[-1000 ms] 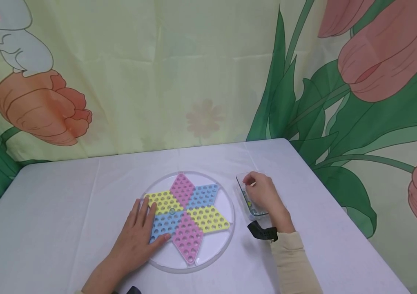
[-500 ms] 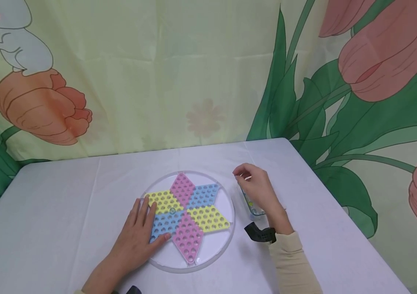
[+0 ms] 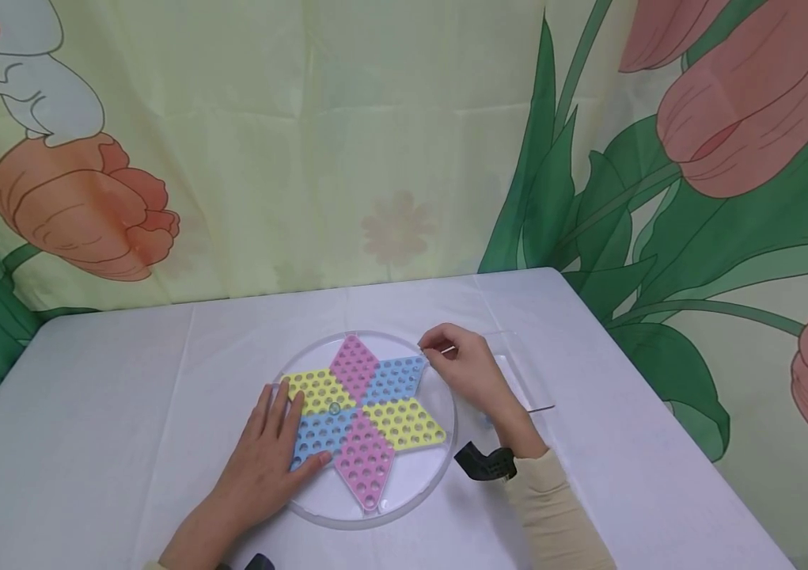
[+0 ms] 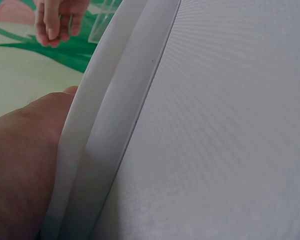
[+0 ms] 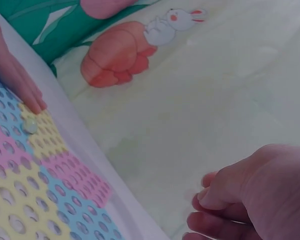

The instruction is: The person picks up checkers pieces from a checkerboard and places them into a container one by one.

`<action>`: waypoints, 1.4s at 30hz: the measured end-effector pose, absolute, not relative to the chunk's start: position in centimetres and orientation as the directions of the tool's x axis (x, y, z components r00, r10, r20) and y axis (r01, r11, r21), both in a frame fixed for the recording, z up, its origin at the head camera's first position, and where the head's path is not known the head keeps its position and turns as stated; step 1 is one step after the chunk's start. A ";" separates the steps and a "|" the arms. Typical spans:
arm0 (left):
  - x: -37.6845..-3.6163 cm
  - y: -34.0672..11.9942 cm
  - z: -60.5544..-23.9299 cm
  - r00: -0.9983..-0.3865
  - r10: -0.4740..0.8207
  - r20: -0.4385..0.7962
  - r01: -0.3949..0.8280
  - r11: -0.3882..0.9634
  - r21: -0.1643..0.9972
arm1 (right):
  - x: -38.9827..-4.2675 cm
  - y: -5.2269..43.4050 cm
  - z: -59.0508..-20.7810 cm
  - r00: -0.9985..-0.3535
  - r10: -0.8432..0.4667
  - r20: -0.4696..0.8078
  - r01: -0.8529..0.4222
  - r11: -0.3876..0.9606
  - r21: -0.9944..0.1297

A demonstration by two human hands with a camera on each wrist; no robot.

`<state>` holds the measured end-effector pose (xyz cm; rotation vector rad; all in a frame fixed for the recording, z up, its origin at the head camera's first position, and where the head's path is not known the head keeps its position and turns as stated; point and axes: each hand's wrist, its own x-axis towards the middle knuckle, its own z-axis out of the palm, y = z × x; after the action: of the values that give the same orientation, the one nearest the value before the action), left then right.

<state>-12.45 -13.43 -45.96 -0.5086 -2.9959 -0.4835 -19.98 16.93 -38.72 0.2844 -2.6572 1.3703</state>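
Observation:
A round white Chinese checkers board [image 3: 411, 507] bears a star of pink, yellow and blue perforated sections. My left hand [image 3: 268, 443] rests on its left side, fingers straight over the yellow and blue sections. One clear glass marble [image 3: 335, 408] sits near the star's centre; it also shows as a pale marble [image 5: 30, 125] in the right wrist view. Above the board's upper right rim, by the tip of the blue section, my right hand [image 3: 468, 364] pinches a small marble, mostly hidden by the fingertips. The left wrist view shows mainly the board's raised rim [image 4: 105, 110].
Right of the board stands a clear plastic box [image 3: 532, 380], partly covered by my right hand and forearm. A white cloth covers the table [image 3: 104, 412]. Behind it hangs a printed curtain [image 3: 247, 158] with tulips and a rabbit.
My right hand has come out of the clear box and moved left to the board's rim, with thumb and fingers pinched. My left hand and the marble on the board have stayed still.

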 end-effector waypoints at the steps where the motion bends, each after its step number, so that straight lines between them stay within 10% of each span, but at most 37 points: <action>1: -12.5 -13.4 -46.0 -0.943 0.312 0.114 0.332 0.896 0.296 | -19.9 16.7 -38.7 -0.971 -0.113 0.212 -0.239 0.564 -0.791; 42: -12.6 -13.5 -46.0 -0.940 0.319 0.120 0.340 0.890 0.304 | -18.0 7.6 -42.8 -0.848 -0.452 0.276 -0.483 0.444 -0.755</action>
<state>-12.57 -13.52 -45.96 -0.5217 -2.9892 -0.4986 -17.95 7.57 -42.83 0.8544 -2.6403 1.3977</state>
